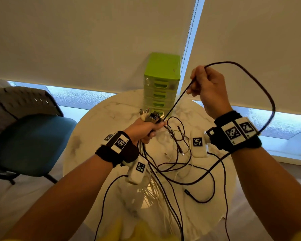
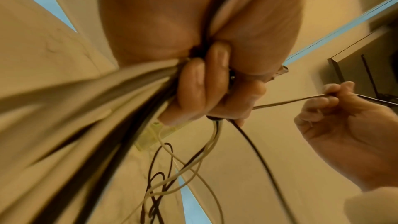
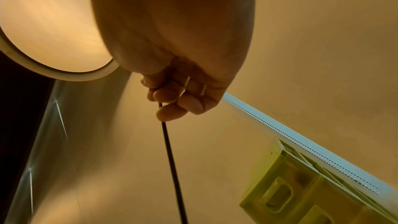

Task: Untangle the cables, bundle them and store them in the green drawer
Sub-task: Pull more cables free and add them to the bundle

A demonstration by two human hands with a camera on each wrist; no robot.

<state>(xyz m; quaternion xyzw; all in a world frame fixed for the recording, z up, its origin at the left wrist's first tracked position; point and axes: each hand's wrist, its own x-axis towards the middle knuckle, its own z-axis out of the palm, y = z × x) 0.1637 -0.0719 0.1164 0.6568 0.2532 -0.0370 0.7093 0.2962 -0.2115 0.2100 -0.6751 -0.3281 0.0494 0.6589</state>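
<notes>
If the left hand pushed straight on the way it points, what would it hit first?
Probably the green drawer unit: the left hand, gripping the cable bundle, points toward its lower drawers. Depth is unclear; nothing else shows between.

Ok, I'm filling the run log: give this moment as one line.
left hand: grips cable ends | right hand: pinches black cable, raised | green drawer unit: shut | stage: untangling

Lime-green drawer unit at far edge of white, grey-veined marble table. Cables: black & white mix. Black wristbands w/ b&w square-code tags. Teal chair seat, grey back. Cream blinds.
</notes>
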